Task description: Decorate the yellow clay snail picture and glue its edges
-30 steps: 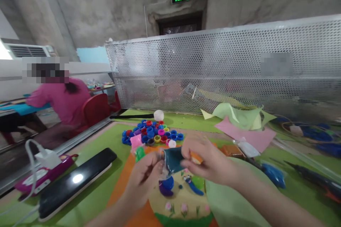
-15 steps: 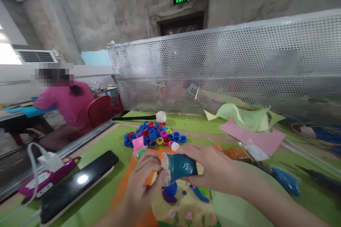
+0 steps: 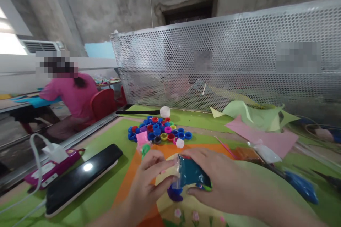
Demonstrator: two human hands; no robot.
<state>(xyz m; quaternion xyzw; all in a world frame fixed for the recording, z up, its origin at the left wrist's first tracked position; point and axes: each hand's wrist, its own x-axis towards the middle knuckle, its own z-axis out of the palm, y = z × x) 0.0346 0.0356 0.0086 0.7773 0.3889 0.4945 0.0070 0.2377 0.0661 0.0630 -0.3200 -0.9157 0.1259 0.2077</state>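
Power strip (image 3: 50,172): it sits at the left with a plug in it; a snagged cord could drag it.
Phone (image 3: 84,179): it lies right of the strip; your left forearm could knock it by swinging wide.
Left hand (image 3: 151,181): your thumb and fingers pinch the clear end of the teal packet (image 3: 193,172); a hard pull could tear the film suddenly.
Caps (image 3: 157,127): they are heaped on the far side, loose; an outward jerk of your hands could scatter them.
Packet: you hold it above the picture (image 3: 166,211), between both hands; whether it is open, you cannot tell here. Dipping it could smear the blue piece (image 3: 175,194) just below.
Right hand (image 3: 221,177): you grasp the teal end, thumb underneath; squeezing too hard could burst it.
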